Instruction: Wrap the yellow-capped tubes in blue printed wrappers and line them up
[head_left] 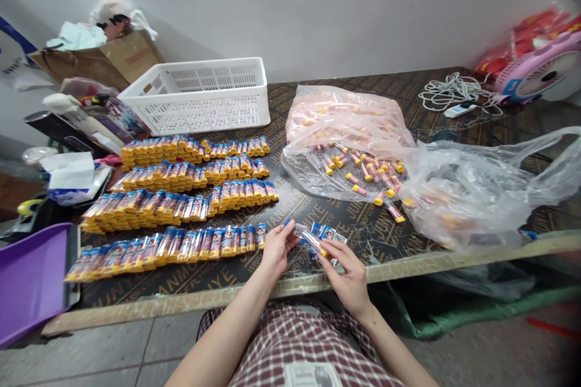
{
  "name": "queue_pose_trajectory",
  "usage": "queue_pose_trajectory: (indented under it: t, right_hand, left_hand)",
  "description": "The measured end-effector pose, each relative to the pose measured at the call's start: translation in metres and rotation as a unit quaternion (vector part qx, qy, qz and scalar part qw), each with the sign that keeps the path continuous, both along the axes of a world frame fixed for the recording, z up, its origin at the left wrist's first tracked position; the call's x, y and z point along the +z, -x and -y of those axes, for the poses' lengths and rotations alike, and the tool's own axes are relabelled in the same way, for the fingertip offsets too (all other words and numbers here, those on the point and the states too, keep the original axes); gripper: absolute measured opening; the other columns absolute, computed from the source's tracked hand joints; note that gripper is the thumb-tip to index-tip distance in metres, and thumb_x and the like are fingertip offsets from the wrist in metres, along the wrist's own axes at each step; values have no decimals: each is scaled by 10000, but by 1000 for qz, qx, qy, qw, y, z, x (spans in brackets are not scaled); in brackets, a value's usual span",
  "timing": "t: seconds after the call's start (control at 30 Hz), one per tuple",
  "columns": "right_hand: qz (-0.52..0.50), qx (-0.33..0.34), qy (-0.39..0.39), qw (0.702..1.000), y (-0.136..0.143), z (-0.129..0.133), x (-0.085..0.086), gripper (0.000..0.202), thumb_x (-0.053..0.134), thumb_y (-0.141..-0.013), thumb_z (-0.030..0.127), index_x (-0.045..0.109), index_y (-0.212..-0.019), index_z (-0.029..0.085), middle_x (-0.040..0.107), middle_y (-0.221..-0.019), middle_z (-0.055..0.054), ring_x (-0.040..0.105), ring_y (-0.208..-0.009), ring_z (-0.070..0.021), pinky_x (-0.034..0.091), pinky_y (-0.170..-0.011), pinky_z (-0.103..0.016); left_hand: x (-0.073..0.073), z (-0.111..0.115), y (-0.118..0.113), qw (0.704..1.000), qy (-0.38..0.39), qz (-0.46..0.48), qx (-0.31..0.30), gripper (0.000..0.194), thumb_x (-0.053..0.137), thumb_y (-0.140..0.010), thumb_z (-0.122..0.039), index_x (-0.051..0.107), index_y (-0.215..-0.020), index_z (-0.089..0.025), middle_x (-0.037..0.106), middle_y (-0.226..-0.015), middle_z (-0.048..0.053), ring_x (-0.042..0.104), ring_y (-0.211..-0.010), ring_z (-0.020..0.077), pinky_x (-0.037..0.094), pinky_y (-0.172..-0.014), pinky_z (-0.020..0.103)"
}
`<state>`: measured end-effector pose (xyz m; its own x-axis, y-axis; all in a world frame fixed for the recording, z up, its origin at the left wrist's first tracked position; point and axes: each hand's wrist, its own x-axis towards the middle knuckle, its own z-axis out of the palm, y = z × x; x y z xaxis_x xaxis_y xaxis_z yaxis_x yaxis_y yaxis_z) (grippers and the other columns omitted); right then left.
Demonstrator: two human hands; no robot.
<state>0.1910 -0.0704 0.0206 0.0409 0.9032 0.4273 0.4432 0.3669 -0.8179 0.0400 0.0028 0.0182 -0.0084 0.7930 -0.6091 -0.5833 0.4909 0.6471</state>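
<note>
- Left hand (278, 248): grip pinches clear packet (300, 230).
- Right hand (348, 275): grip holds yellow-capped tube (315, 242).
- Tube lies toward ten o'clock from right hand, the nearer; long axis ten-to-four.

A yellow-capped tube (314, 242) slants between both hands (278, 249) (348, 273).
</note>
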Motion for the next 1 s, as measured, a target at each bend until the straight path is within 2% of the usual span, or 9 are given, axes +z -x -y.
queue_pose_trajectory:
  t: [0.17, 0.27, 0.37, 0.43, 0.53, 0.6, 0.7, 0.8, 1.0]
  right_hand:
    - [-25, 55, 43, 997, -4, -1, -8, 326, 474, -885, 136, 639, -1126, 279, 585, -1096, -68, 581, -1013, -188, 508, -856, -342]
    - [-44, 84, 59, 994, -5, -2, -10, 311, 484, -876, 133, 647, -1091, 287, 570, -1034, -59, 592, -923, -169, 534, -752, -299]
    - [-47, 106, 67, 991, -5, -4, -10, 365, 498, -857, 120, 590, -1162, 299, 554, -1026, -51, 598, -816, -142, 541, -707, -284]
    - [-27, 84, 48, 995, -4, -6, -9, 444, 520, -832, 113, 529, -1233, 303, 535, -1061, -57, 593, -825, -147, 538, -752, -314]
    - [5, 42, 12, 999, -4, -9, -6, 609, 556, -776, 105, 412, -1333, 304, 460, -1224, -85, 562, -985, -197, 516, -837, -365]
    - [12, 70, 12, 997, -5, -12, -3, 736, 558, -731, 90, 311, -1390, 306, 358, -1360, -93, 521, -1097, -225, 502, -884, -383]
    - [37, 152, 23, 987, -9, -16, 3, 862, 534, -654, 66, 224, -1426, 293, 267, -1456, -80, 416, -1248, -265, 434, -991, -434]
    - [56, 207, 37, 976, -12, -17, 6, 884, 509, -612, 60, 230, -1424, 268, 324, -1443, -73, 332, -1319, -278, 349, -1061, -475]
    - [-2, 230, 72, 970, -11, -14, 3, 848, 531, -615, 56, 275, -1397, 260, 431, -1364, -86, 456, -1237, -252, 401, -1035, -420]
  left_hand:
    - [6, 3, 2, 997, -60, 11, -53, 393, 851, -470, -222, 605, -758, -117, 687, -706, 26, 637, -626, 118, 534, -625, 239]
    - [11, 3, 6, 995, -72, -1, -75, 485, 856, -451, -177, 587, -852, -130, 693, -715, 21, 643, -633, 122, 533, -639, 246]
    - [16, 6, 10, 989, -84, -7, -122, 574, 856, -462, -171, 571, -959, -142, 703, -746, 30, 647, -630, 127, 531, -640, 255]
    - [20, 9, 11, 980, -88, -13, -176, 567, 856, -472, -188, 589, -968, -125, 707, -773, 49, 648, -633, 127, 527, -640, 250]
    - [25, 17, 10, 966, -100, -16, -239, 424, 812, -571, -307, 638, -891, -89, 692, -751, 57, 625, -610, 107, 514, -618, 230]
    - [28, 22, 9, 958, -109, -16, -263, 385, 755, -640, -392, 656, -842, -79, 676, -716, 53, 606, -585, 100, 507, -597, 229]
    - [29, 27, 7, 951, -109, -26, -287, 395, 758, -622, -422, 663, -805, -84, 662, -688, 40, 596, -565, 103, 500, -584, 236]
    - [30, 30, 5, 949, -102, -38, -296, 395, 770, -594, -430, 651, -758, -91, 641, -654, 26, 587, -548, 105, 486, -564, 235]
    - [32, 35, 5, 945, -99, -48, -308, 417, 766, -584, -449, 640, -763, -94, 620, -635, 16, 557, -519, 96, 470, -537, 239]
